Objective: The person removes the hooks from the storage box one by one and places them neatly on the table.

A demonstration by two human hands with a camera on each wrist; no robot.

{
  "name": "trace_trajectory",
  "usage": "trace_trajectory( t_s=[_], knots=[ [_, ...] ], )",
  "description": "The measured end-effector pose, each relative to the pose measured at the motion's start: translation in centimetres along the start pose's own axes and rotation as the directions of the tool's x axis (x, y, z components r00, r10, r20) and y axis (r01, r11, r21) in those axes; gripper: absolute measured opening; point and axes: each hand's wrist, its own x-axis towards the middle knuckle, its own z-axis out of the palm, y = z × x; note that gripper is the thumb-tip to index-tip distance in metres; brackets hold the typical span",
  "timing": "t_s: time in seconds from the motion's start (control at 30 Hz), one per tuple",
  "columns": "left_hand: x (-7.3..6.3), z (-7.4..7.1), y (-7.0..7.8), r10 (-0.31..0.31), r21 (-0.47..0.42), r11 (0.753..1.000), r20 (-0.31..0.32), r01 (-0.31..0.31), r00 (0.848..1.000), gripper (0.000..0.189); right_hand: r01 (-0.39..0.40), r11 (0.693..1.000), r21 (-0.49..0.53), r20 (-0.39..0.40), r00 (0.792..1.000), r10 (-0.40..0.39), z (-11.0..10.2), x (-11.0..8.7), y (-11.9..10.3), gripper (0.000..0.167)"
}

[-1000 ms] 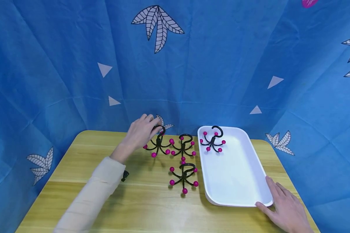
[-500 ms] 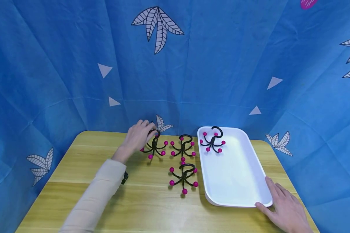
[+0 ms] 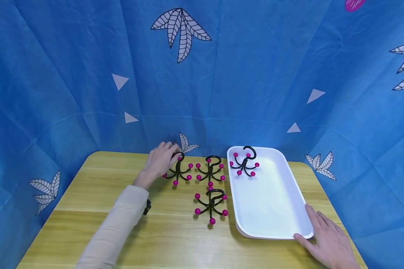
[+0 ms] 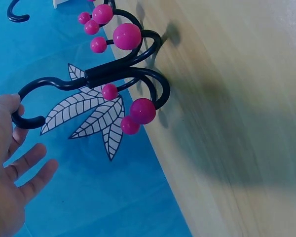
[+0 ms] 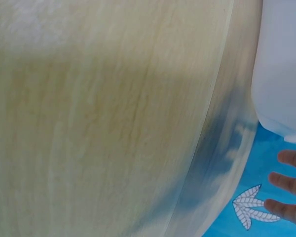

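Observation:
My left hand (image 3: 159, 160) pinches the curved top of a black hook hanger (image 3: 178, 170) with pink ball tips, thumb against fingers. In the left wrist view, that hanger (image 4: 108, 71) stands upright on the table, and the other fingers of the left hand (image 4: 12, 163) are spread. Beside it stands a matching hanger (image 3: 210, 170), with another hanger (image 3: 211, 203) nearer the front. One more hanger (image 3: 245, 163) stands at the far left inside a white tray (image 3: 272, 201). My right hand (image 3: 330, 237) rests against the tray's near right corner, fingers mostly straight.
The wooden table (image 3: 97, 209) ends at a blue patterned curtain (image 3: 256, 74) at the back and sides. A small black object (image 3: 147, 207) shows by the left sleeve (image 3: 116, 228).
My left hand has shifted the hanger slightly left and down, so its tips now stand apart from the neighbouring hanger. The right hand and the tray have stayed put.

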Motion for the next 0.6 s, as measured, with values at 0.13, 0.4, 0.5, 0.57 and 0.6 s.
trace_trajectory(
  t_s=[0.13,0.4,0.5,0.57,0.6],
  knots=[
    [0.07,0.18,-0.02,0.008,0.001,1.0,-0.019,-0.008,1.0,0.029,0.003,1.0,0.001,-0.006,1.0,-0.003,0.03,-0.02,-0.07,0.107],
    [0.16,0.31,-0.09,0.017,-0.012,1.0,-0.024,-0.018,1.0,0.028,0.01,1.0,0.0,-0.013,1.0,-0.01,-0.04,-0.03,-0.14,0.106],
    [0.15,0.36,-0.24,0.016,-0.017,1.0,-0.022,-0.016,1.0,0.029,0.006,1.0,-0.005,-0.004,1.0,-0.006,-0.09,-0.08,-0.18,0.106],
    [0.14,0.35,-0.34,0.013,-0.019,1.0,-0.021,-0.014,1.0,0.028,0.007,1.0,-0.004,-0.01,1.0,-0.007,-0.09,-0.1,-0.21,0.105],
    [0.13,0.34,-0.38,0.012,-0.022,1.0,-0.018,-0.012,1.0,0.028,0.009,1.0,-0.003,-0.016,1.0,-0.009,-0.08,-0.09,-0.2,0.105]
  ],
)
